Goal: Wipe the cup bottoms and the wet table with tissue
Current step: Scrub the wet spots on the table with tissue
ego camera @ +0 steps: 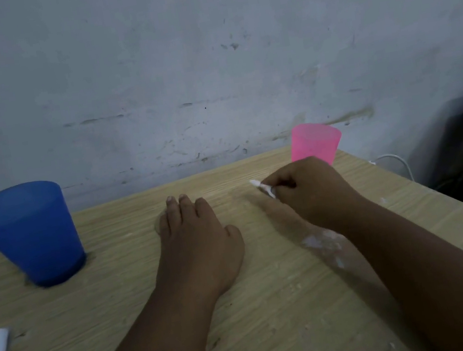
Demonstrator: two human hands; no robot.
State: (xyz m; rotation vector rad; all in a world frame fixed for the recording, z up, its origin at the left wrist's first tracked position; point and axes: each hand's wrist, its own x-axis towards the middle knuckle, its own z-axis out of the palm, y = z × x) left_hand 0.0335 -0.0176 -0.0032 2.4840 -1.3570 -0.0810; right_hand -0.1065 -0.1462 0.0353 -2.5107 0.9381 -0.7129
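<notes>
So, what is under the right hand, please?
A white tissue: only a twisted end sticks out from the curled fingers of the right hand. The rest of it, and the table beneath, is covered by the hand.

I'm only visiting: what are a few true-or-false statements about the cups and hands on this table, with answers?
1. The right hand pinches a white tissue. True.
2. The left hand holds the blue cup. False: it lies flat on the table, apart from that cup.
3. The pink cup stands beyond the right hand, near the wall. True.
4. The blue cup lies on its side. False: it stands upright.
</notes>
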